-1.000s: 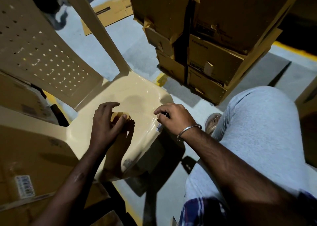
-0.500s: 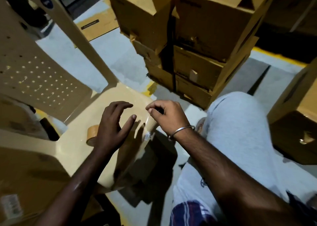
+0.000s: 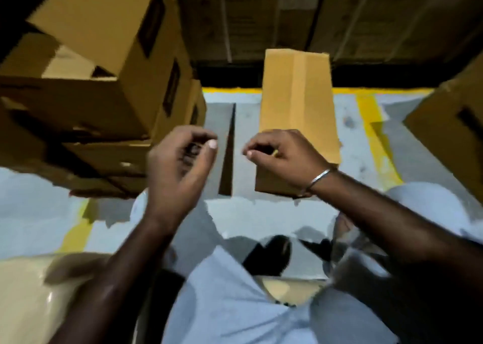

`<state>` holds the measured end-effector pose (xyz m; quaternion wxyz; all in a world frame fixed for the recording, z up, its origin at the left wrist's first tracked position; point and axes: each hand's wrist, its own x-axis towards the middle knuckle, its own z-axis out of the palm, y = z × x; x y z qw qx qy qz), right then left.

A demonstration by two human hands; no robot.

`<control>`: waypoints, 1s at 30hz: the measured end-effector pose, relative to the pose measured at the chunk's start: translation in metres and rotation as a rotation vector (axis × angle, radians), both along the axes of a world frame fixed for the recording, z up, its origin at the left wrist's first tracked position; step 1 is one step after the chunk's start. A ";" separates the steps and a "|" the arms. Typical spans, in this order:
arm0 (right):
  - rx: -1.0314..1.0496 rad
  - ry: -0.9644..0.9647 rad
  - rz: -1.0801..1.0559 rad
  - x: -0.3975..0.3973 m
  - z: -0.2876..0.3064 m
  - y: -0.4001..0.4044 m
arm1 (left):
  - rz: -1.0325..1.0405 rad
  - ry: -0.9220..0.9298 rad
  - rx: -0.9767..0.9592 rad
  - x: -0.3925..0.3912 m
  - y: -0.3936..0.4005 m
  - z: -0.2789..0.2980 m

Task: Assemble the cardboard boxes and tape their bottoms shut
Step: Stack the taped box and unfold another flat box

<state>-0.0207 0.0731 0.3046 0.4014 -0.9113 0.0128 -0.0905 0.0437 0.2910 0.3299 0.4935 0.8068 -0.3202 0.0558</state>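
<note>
A tall brown cardboard box (image 3: 298,95) stands on the grey floor straight ahead, its upper face closed with a strip of tape down the middle. My left hand (image 3: 180,166) hovers in the air to the left of the box, fingers loosely curled, with nothing seen in it. My right hand (image 3: 285,152), with a metal bangle at the wrist, is raised in front of the box's near end. Its fingers are curled and the thumb meets the forefinger. A tiny yellowish speck shows there; I cannot tell what it is. The frame is blurred.
A leaning stack of cardboard boxes (image 3: 91,69) fills the left. Another box (image 3: 449,124) stands at the right edge, and dark cartons (image 3: 261,16) line the back. Yellow floor lines (image 3: 376,145) cross the floor. A beige plastic chair (image 3: 23,291) shows at lower left, my grey-trousered legs (image 3: 235,304) below.
My view swung right from the chair to the taped box. My left hand let go of the tape roll on the chair seat. Both hands lifted off the chair.
</note>
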 end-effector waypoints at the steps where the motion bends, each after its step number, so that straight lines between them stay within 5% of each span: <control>1: -0.077 0.144 -0.027 -0.005 -0.014 -0.040 | -0.062 0.028 0.028 0.007 -0.035 -0.013; 6: -0.363 0.959 -0.263 -0.023 -0.078 -0.189 | -0.140 0.499 0.383 0.056 -0.158 -0.122; 13: 0.066 1.080 -0.507 -0.012 -0.125 -0.228 | 0.135 0.907 0.485 0.077 -0.217 -0.227; 22: 0.295 0.888 -0.816 0.027 -0.155 -0.208 | 0.319 0.953 0.149 0.064 -0.238 -0.246; 28: -0.566 0.101 -0.833 0.031 -0.088 -0.168 | 0.348 1.330 -0.328 0.066 -0.245 -0.221; 30: -0.683 0.003 -0.764 0.038 -0.076 -0.150 | 0.363 1.439 -0.418 0.053 -0.244 -0.227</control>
